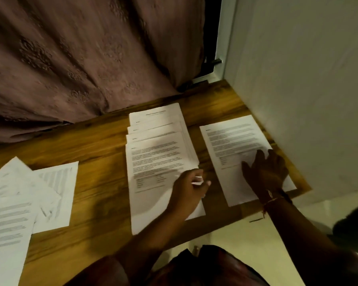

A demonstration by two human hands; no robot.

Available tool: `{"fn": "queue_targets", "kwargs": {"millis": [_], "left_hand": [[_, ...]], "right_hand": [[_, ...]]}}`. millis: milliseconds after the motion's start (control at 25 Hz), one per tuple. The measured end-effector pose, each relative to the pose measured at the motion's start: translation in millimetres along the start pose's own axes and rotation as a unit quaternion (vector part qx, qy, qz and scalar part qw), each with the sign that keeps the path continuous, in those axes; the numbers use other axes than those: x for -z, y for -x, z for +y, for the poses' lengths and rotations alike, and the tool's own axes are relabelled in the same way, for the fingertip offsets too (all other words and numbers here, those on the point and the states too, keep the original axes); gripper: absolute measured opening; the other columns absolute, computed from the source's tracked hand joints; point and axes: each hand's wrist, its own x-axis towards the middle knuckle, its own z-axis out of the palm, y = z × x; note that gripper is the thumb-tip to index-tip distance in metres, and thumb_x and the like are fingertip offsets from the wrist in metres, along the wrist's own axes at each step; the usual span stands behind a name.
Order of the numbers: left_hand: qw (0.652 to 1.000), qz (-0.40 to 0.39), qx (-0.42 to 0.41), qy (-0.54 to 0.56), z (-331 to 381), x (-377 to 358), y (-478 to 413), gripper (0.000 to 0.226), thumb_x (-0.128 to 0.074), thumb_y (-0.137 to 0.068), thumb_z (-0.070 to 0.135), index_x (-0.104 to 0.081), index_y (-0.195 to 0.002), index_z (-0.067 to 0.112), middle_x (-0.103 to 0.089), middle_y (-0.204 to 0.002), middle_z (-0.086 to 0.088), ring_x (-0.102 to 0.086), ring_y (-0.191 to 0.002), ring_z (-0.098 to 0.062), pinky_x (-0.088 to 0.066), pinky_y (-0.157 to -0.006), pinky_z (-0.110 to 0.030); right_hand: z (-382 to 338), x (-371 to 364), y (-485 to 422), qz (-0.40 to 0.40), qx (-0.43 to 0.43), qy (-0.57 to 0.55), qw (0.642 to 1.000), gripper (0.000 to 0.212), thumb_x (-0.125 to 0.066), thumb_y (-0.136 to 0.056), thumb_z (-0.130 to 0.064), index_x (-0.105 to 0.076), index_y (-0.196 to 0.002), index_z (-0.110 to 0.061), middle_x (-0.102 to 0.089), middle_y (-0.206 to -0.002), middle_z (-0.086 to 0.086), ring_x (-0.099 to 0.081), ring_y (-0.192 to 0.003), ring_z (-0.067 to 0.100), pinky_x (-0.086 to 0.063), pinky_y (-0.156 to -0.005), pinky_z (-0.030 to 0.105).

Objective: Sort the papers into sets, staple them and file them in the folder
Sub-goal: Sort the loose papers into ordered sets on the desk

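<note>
1. While the papers are not yet all in sets, I judge that sorting is the step in hand. In the head view, the left hand (191,187) curls at the right edge of the fanned stack (159,153), mid-frame, pinching what seems a sheet corner.
2. The right hand (265,172) lies flat, fingers spread, on the single sheet (234,139) at right.
3. Loose papers (19,203) lie lower left on the wooden table (103,145).
4. The next move probably calls for lifting one sheet without dragging the others. I see no stapler or folder.

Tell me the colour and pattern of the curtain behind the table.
The curtain is dull mauve with faint flower motifs; head view.
</note>
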Motion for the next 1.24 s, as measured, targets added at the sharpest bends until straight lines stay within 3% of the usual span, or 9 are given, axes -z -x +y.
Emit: {"fn": "queue_targets", "kwargs": {"millis": [120,200,280,520,680,840,920,1080,1240], "left_hand": [[0.989,-0.132,0.071,0.02,19,-38,-17,0.059,-0.075,-0.09,0.032,-0.047,-0.142,0.028,-0.053,-0.129,0.015,-0.053,-0.117,-0.006,-0.05,-0.085,-0.016],[0.987,-0.126,0.094,0.045,22,-55,-25,0.07,-0.077,-0.086,0.035,-0.042,-0.146,0.029,-0.053,-0.14,0.01,-0.051,-0.13,-0.016,-0.052,-0.101,-0.034],[0.988,-0.097,0.101,0.06,23,-64,-34,0.069,-0.077,-0.086,0.032,-0.043,-0.145,0.026,-0.055,-0.14,0.005,-0.052,-0.13,-0.019,-0.049,-0.105,-0.036],[0.982,0.011,0.161,0.103,26,-69,-53,0.061,-0.08,-0.081,0.022,-0.051,-0.134,0.018,-0.059,-0.13,0.003,-0.057,-0.121,-0.02,-0.052,-0.094,-0.029],[0.974,-0.037,0.163,0.151,29,-72,-59,0.05,-0.076,-0.086,0.014,-0.058,-0.132,0.019,-0.065,-0.126,0.004,-0.06,-0.12,-0.016,-0.049,-0.084,-0.02],[0.963,-0.057,0.186,0.188,31,-71,-64,0.051,-0.077,-0.086,0.025,-0.058,-0.132,0.021,-0.065,-0.125,0.003,-0.057,-0.121,-0.021,-0.048,-0.097,-0.035],[0.961,-0.049,0.192,0.194,33,-71,-63,0.051,-0.075,-0.088,0.026,-0.055,-0.135,0.021,-0.063,-0.126,0.002,-0.058,-0.116,-0.021,-0.05,-0.089,-0.035],[0.972,-0.019,0.159,0.172,33,-65,-62,0.043,-0.066,-0.096,0.019,-0.051,-0.136,0.026,-0.058,-0.133,-0.001,-0.056,-0.11,-0.018,-0.043,-0.069,-0.022],[0.98,-0.03,0.094,0.172,35,-37,-53,0.045,-0.064,-0.098,0.019,-0.049,-0.135,0.038,-0.063,-0.127,0.006,-0.061,-0.109,-0.013,-0.051,-0.08,-0.029]], "right_hand": [[20,-7,2,-0.025,-0.02,0.016,0.999,0.06,-0.046,-0.09,-0.054,-0.053,-0.128,-0.008,-0.049,-0.134,0.031,-0.046,-0.121,0.054,-0.044,-0.091,0.064],[28,-11,9,-0.026,-0.016,0.011,0.999,0.065,-0.038,-0.087,-0.059,-0.053,-0.13,-0.012,-0.049,-0.135,0.03,-0.047,-0.12,0.055,-0.046,-0.089,0.065],[34,-13,16,-0.025,-0.016,0.005,1.0,0.065,-0.041,-0.087,-0.061,-0.054,-0.13,-0.014,-0.051,-0.135,0.029,-0.048,-0.119,0.056,-0.047,-0.086,0.064],[39,-18,18,-0.058,-0.037,0.012,0.998,0.069,-0.055,-0.087,-0.063,-0.047,-0.141,-0.021,-0.039,-0.149,0.019,-0.037,-0.133,0.047,-0.041,-0.101,0.063],[38,-22,19,-0.049,-0.034,0.024,0.998,0.069,-0.053,-0.087,-0.066,-0.049,-0.141,-0.022,-0.04,-0.147,0.018,-0.04,-0.129,0.046,-0.043,-0.099,0.06],[37,-22,19,-0.04,-0.024,0.034,0.998,0.068,-0.057,-0.084,-0.067,-0.054,-0.135,-0.022,-0.048,-0.139,0.018,-0.048,-0.119,0.045,-0.046,-0.092,0.056],[36,-22,20,-0.035,-0.021,0.037,0.998,0.067,-0.06,-0.081,-0.067,-0.058,-0.13,-0.021,-0.052,-0.133,0.019,-0.051,-0.113,0.046,-0.046,-0.088,0.056],[30,-18,23,-0.05,-0.039,0.011,0.998,0.069,-0.06,-0.08,-0.07,-0.056,-0.129,-0.022,-0.051,-0.134,0.018,-0.049,-0.116,0.045,-0.045,-0.091,0.056],[19,-4,18,-0.059,-0.065,-0.072,0.993,0.082,-0.042,-0.081,-0.081,-0.046,-0.138,-0.023,-0.051,-0.139,0.012,-0.05,-0.121,0.038,-0.045,-0.097,0.049]]}}
